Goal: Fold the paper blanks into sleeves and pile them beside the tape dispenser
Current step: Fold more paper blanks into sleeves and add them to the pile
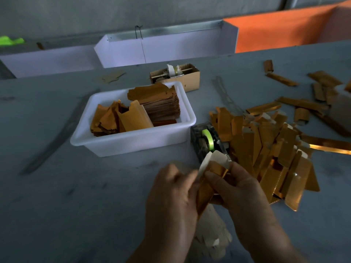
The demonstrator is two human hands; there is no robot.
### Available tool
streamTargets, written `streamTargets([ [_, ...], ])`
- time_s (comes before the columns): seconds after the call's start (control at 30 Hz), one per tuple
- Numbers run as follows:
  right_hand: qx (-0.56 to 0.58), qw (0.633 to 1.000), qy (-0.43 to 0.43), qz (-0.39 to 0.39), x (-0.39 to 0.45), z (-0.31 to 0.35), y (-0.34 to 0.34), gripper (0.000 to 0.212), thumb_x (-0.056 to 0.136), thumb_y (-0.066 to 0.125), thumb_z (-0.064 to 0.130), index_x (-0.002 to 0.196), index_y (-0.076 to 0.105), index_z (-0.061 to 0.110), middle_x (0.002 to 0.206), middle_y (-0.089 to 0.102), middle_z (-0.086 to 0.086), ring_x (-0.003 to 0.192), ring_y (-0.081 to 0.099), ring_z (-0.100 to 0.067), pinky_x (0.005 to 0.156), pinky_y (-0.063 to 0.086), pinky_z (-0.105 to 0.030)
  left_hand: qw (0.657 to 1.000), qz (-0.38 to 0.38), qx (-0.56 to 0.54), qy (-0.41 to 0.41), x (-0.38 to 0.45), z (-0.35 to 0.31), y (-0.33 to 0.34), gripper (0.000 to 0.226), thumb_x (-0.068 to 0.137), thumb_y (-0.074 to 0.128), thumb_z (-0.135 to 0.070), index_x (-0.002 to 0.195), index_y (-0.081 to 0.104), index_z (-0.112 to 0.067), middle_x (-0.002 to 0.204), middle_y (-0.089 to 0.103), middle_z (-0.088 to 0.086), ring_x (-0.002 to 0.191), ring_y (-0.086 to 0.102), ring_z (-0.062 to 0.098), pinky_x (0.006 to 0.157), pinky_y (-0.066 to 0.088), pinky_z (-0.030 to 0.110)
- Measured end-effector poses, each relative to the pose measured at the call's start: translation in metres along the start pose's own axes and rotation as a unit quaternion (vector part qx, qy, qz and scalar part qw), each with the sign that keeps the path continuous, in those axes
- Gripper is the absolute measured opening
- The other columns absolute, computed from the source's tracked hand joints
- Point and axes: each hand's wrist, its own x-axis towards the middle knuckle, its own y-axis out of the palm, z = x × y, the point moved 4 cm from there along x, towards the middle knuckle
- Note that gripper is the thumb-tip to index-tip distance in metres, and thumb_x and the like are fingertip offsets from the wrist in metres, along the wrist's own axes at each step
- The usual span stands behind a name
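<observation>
A gold paper blank point(212, 173) with a white underside stands partly folded between both hands, low in the middle of the view. My left hand point(171, 198) grips its left edge and my right hand point(239, 188) pinches its right side. Just beyond them sits the dark tape dispenser point(207, 141) with a green tape roll. Several folded gold sleeves point(269, 149) lie in a heap right of the dispenser. A white tub point(106, 145) to the left holds a stack of flat gold blanks point(157, 103). More pale blanks point(210, 238) lie under my wrists.
A small open cardboard box point(190, 78) with tape rolls stands behind the tub. Loose gold sleeves point(303, 103) are scattered at the right. White trays point(163, 48) and an orange panel point(281, 33) line the table's far edge.
</observation>
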Motion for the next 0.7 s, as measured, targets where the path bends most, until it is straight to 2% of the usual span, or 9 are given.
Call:
streamTargets([
  [0.07,0.000,1.000,-0.007,-0.007,-0.001,0.001,0.000,0.005,0.081,0.066,0.015,0.086,0.063,0.014,0.078,0.071,-0.010,0.071,0.071,-0.019,0.058,0.056,-0.026,0.992,0.010,0.116,0.057,-0.008,-0.013,0.006,0.043,0.056,0.079,-0.011,0.099,0.076,-0.010,0.073,0.056,0.006,0.064,0.061,0.024,0.040,0.044,0.027],
  [0.23,0.019,1.000,0.013,-0.001,-0.003,-0.001,0.002,0.013,0.083,0.063,0.022,0.090,0.064,0.011,0.080,0.071,-0.005,0.072,0.069,-0.012,0.053,0.052,-0.016,0.985,0.117,0.130,-0.011,-0.018,-0.024,0.020,0.049,0.081,0.033,-0.028,0.110,0.072,-0.022,0.082,0.060,-0.004,0.064,0.059,0.012,0.044,0.034,0.024],
  [0.33,-0.032,0.999,0.013,-0.007,-0.004,-0.004,0.002,0.031,0.069,0.064,0.043,0.086,0.062,0.017,0.083,0.069,-0.005,0.076,0.068,-0.016,0.061,0.056,-0.025,0.986,0.108,0.122,-0.018,-0.020,-0.024,0.025,0.026,0.081,0.056,-0.031,0.102,0.072,-0.026,0.082,0.058,-0.007,0.070,0.053,0.007,0.045,0.025,0.018],
  [0.37,-0.055,0.998,0.012,-0.019,-0.004,-0.004,0.000,0.031,0.068,0.067,0.042,0.085,0.062,0.017,0.083,0.069,-0.007,0.077,0.068,-0.019,0.065,0.057,-0.031,0.990,0.097,0.102,-0.013,-0.018,-0.026,0.022,0.016,0.073,0.070,-0.031,0.087,0.073,-0.025,0.075,0.055,-0.007,0.064,0.051,0.008,0.041,0.020,0.019],
  [0.43,-0.044,0.998,0.016,-0.036,-0.003,-0.004,-0.003,0.018,0.076,0.069,0.028,0.084,0.062,0.013,0.082,0.069,-0.012,0.075,0.068,-0.022,0.069,0.057,-0.034,0.990,0.048,0.125,0.038,-0.018,-0.023,0.017,0.020,0.067,0.066,-0.024,0.085,0.075,-0.023,0.078,0.045,-0.004,0.068,0.045,0.012,0.037,0.024,0.018],
  [0.5,0.011,0.999,0.037,-0.026,-0.003,-0.003,-0.004,0.011,0.081,0.066,0.018,0.086,0.063,0.009,0.080,0.070,-0.013,0.074,0.069,-0.022,0.068,0.056,-0.033,0.996,0.054,0.046,0.050,-0.018,-0.016,0.016,0.034,0.070,0.063,-0.011,0.099,0.073,-0.024,0.091,0.045,-0.003,0.079,0.048,0.013,0.046,0.047,0.023],
  [0.57,0.052,0.998,0.041,-0.011,-0.003,-0.002,-0.005,0.011,0.079,0.065,0.018,0.082,0.062,0.007,0.078,0.069,-0.013,0.072,0.068,-0.025,0.067,0.056,-0.032,0.992,0.072,-0.087,-0.055,-0.010,-0.002,0.012,0.027,0.081,0.067,-0.008,0.099,0.069,-0.028,0.095,0.057,-0.008,0.085,0.057,0.006,0.067,0.052,0.021],
  [0.63,0.069,0.997,0.026,-0.004,-0.005,0.001,-0.006,0.016,0.075,0.064,0.023,0.073,0.058,0.008,0.071,0.061,-0.014,0.069,0.061,-0.027,0.073,0.055,-0.037,0.949,0.125,-0.226,-0.179,-0.007,0.011,0.014,0.009,0.087,0.067,-0.020,0.087,0.068,-0.029,0.084,0.067,-0.010,0.077,0.062,-0.001,0.064,0.048,0.013],
  [0.7,0.086,0.996,0.031,-0.003,-0.006,0.002,-0.006,0.018,0.077,0.062,0.026,0.073,0.058,0.009,0.071,0.053,-0.013,0.069,0.054,-0.025,0.078,0.053,-0.041,0.888,0.174,-0.333,-0.266,-0.008,0.019,0.018,0.009,0.085,0.069,-0.021,0.078,0.069,-0.024,0.072,0.071,-0.005,0.065,0.065,0.003,0.057,0.049,0.018],
])
